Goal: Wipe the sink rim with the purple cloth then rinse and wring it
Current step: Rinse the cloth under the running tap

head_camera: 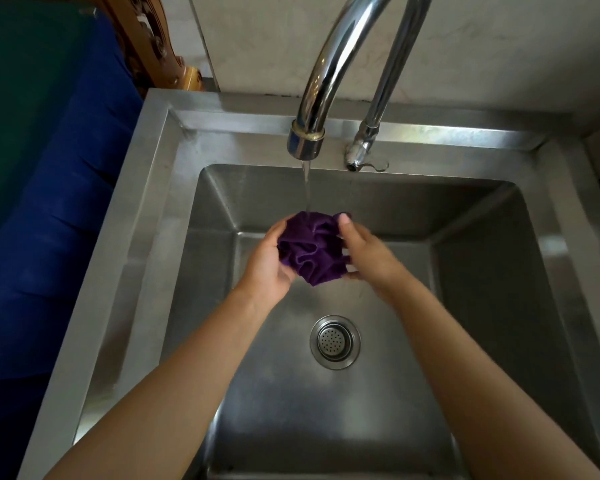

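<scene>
The purple cloth (310, 249) is bunched into a ball over the steel sink basin, held between both hands. My left hand (267, 263) cups its left side and my right hand (368, 252) presses on its right side, thumb on top. A thin stream of water (306, 187) runs from the chrome tap spout (307, 142) straight onto the top of the cloth. The sink rim (153, 188) frames the basin on all sides.
A round strainer drain (335, 342) sits in the basin floor below my hands. The tap's base and small lever (361, 150) stand on the back rim. A tiled wall rises behind. Blue fabric (59, 188) and a carved wooden piece (153, 39) lie left of the sink.
</scene>
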